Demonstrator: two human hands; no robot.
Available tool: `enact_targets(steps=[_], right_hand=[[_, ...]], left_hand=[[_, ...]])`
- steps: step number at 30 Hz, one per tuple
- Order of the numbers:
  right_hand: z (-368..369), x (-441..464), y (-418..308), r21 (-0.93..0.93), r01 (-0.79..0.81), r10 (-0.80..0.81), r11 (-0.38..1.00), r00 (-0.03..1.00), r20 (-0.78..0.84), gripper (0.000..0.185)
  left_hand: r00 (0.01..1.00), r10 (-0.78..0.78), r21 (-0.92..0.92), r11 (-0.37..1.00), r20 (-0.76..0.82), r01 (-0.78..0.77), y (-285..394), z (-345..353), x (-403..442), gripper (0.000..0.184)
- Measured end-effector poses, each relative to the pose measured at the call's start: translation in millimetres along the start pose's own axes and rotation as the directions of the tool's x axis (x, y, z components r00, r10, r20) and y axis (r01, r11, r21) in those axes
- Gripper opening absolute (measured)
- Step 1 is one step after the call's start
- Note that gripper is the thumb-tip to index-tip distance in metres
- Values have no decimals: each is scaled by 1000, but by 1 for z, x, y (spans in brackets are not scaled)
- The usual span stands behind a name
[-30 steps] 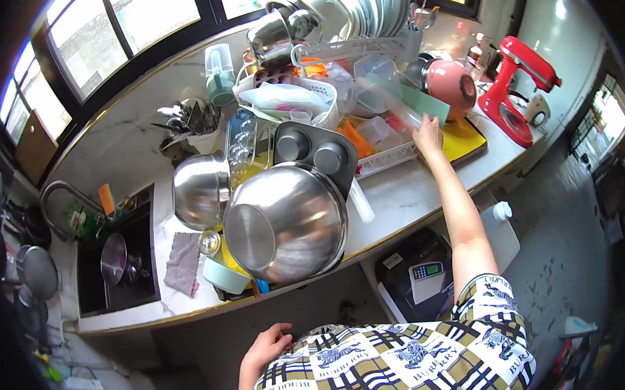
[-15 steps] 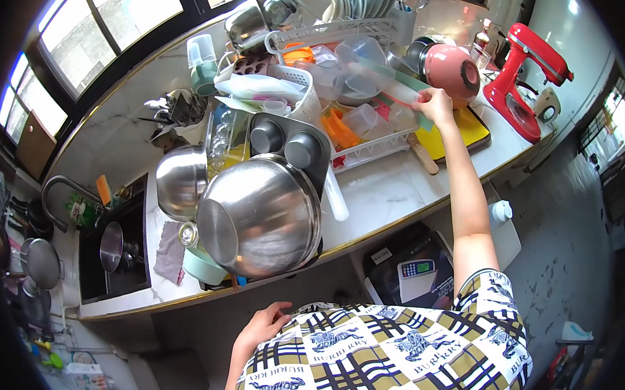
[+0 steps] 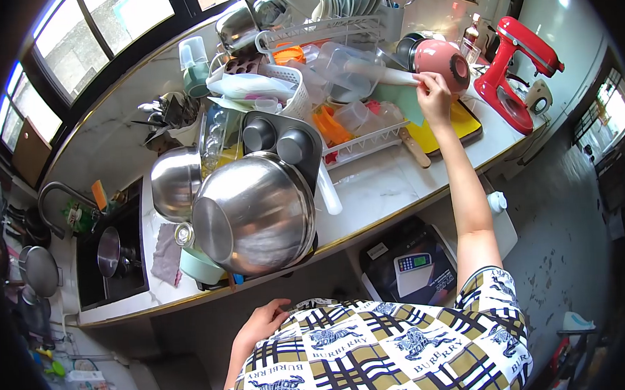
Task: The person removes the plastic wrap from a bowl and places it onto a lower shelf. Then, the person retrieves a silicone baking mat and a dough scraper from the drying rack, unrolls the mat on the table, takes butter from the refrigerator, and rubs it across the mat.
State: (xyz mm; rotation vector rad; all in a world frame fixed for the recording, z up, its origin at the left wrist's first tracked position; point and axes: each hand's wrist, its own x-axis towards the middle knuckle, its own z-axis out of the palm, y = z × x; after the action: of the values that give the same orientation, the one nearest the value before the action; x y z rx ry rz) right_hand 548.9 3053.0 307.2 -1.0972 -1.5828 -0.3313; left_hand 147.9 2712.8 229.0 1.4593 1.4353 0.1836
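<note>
My right hand (image 3: 434,95) is closed on the end of a long translucent plastic piece (image 3: 391,76), held above the dish rack (image 3: 366,149). In the rack lie an orange item (image 3: 330,126) and clear containers. A pale green board (image 3: 402,102) and a pink bowl (image 3: 443,64) are beside my right hand. Below it a wooden handle (image 3: 415,147) rests at the edge of a yellow board (image 3: 456,129). My left hand (image 3: 263,321) hangs low near the patterned shirt, fingers loosely extended, with nothing visible in it.
Large steel bowls (image 3: 254,215) and a muffin tin (image 3: 295,145) stand near the counter's front edge. A red stand mixer (image 3: 516,74) is at the right. The black sink (image 3: 114,287) is at the left, and a boxed item with a keypad device (image 3: 413,264) lies below.
My right hand has lifted the translucent piece higher. The wooden handle beneath now shows fully. The view has shifted, and my left hand stays low by the shirt.
</note>
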Motion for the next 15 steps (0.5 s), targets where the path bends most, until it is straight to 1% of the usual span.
enact_targets(steps=[1, 2, 5, 6, 8, 9, 10, 12, 13, 15], right_hand=[[-2, 0, -4, -29, 58, -60, 998, 997, -56, 21], [-5, 1, -8, -29, 61, -63, 998, 996, -58, 21], [-13, 5, -15, -105, 105, -121, 989, 980, -159, 23], [-17, 7, -15, -105, 106, -122, 989, 980, -160, 23], [-25, 12, -19, -149, 57, -90, 987, 969, -230, 22], [-31, 14, -24, -145, 12, -46, 989, 972, -231, 19], [-37, 18, -26, -190, 23, -67, 981, 971, -231, 18], [-46, 20, -37, -184, -63, 17, 981, 970, -242, 17], [-48, 18, -44, -192, -69, 20, 979, 969, -245, 17], [-50, 12, -59, -154, -158, 99, 975, 938, -332, 14]], left_hand=[[1000, 2, 1, 1000, -2, -2, -1, 0, -1, 34], [1000, 2, 8, 1000, -2, -2, -1, 0, -1, 34], [1000, 3, 3, 1000, -6, -3, 1, -1, -3, 34], [1000, 4, -7, 1000, -10, -4, 2, -1, -4, 34], [1000, 1, -7, 1000, -12, -1, 6, -2, -6, 34], [1000, -2, -7, 1000, -13, 2, 8, -2, -6, 34], [1000, 1, -5, 1000, -8, -1, 10, -3, -7, 34], [1000, -10, -12, 1000, 13, 10, 14, -4, -7, 34], [1000, -7, -5, 1000, 21, 7, 17, -5, -6, 34], [994, 38, -80, 996, 103, -30, 25, -7, -3, 35]])
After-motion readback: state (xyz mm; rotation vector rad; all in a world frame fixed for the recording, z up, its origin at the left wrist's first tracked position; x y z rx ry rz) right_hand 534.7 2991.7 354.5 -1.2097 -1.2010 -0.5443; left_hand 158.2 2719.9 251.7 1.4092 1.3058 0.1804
